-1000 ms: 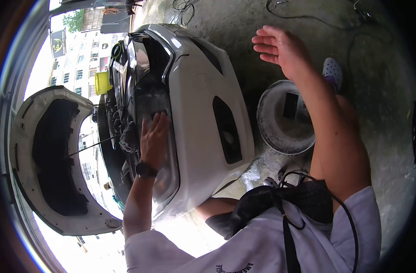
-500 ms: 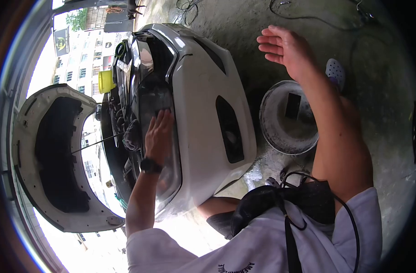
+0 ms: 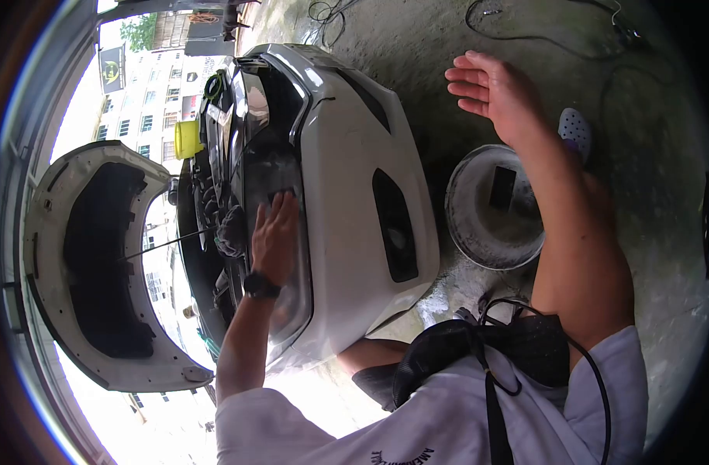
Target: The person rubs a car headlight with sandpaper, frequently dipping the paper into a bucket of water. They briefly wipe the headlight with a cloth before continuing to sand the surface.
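Note:
My left hand (image 3: 274,244), with a black watch on the wrist, lies with extended fingers on the hazy, dull headlight (image 3: 288,298) of a white car. A small dark pad (image 3: 280,195) shows at the fingertips, pressed against the lens; most of it is hidden under the hand. My right hand (image 3: 503,97) is raised in the air with its fingers stretched out, holding nothing. Below it on the floor stands a round whitish basin (image 3: 467,240), with a dark rectangular piece (image 3: 502,188) in it.
The car's bumper (image 3: 346,201) faces me. Its hood (image 3: 48,256) is raised on a thin prop rod. A yellow container (image 3: 188,139) stands by the engine bay, and a grey cloth (image 3: 231,231) lies near the headlight. A dark hose (image 3: 525,35) runs over the concrete floor.
The whole view has shifted slightly. My left hand stays on the headlight, at most a little lower along it, and my right hand stays raised and extended.

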Action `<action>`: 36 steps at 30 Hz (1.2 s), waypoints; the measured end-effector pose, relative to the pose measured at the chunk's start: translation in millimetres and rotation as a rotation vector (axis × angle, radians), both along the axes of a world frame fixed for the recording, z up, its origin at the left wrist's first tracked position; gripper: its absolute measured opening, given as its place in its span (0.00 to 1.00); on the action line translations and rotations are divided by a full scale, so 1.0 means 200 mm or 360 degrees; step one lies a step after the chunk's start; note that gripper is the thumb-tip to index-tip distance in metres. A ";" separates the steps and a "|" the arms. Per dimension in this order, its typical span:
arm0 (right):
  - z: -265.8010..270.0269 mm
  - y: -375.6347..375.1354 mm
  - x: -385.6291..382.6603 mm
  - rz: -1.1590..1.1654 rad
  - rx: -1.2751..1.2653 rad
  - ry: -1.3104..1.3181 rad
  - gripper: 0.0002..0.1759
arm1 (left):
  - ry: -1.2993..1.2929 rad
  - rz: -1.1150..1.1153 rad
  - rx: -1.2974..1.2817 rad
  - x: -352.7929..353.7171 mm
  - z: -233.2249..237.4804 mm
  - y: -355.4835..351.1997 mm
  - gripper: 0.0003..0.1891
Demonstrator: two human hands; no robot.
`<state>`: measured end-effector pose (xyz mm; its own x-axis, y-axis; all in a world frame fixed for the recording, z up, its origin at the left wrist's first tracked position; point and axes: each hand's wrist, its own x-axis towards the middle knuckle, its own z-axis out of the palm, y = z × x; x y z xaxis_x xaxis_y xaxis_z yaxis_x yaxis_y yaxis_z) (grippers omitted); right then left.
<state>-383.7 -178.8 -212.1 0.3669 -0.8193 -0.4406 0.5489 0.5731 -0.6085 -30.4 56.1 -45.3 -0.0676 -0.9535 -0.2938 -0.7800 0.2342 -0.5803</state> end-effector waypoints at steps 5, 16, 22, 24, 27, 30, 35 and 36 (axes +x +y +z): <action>-0.03 -0.04 0.02 0.0067 -0.0003 0.0000 0.24 | -0.0011 0.0103 0.0053 -0.05 0.04 0.10 0.28; -0.02 -0.01 0.03 -0.0012 0.0040 0.0005 0.19 | 0.0022 0.0050 0.0022 -0.02 0.02 0.16 0.31; -0.05 -0.02 0.08 0.0038 0.0053 0.0017 0.20 | -0.0023 0.0043 -0.0005 -0.03 -0.03 -0.01 0.28; -0.07 -0.03 0.13 0.0066 0.0023 0.0042 0.19 | 0.0036 0.0005 -0.0114 0.03 -0.09 -0.25 0.25; -0.06 0.07 0.25 0.0229 -0.0302 0.0326 0.18 | 0.0475 0.0131 -0.0532 -0.16 -0.08 -0.50 0.22; 0.06 0.31 0.38 0.0392 -0.0701 0.0128 0.22 | 0.1231 0.0139 -0.1053 -0.56 -0.13 -0.50 0.24; 0.20 0.76 0.47 0.0390 -0.0735 -0.0516 0.37 | 0.1593 0.0209 -0.1444 -0.89 -0.38 -0.20 0.21; 0.22 0.82 0.48 0.0418 -0.0762 -0.0534 0.37 | 0.1645 0.0238 -0.1464 -0.88 -0.39 -0.14 0.21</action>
<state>-287.6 -14.0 -167.4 0.6364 -0.7611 0.1253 0.6324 0.4218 -0.6498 -205.6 27.9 -122.7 0.2515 -0.7922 0.5561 -0.9285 -0.0354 0.3695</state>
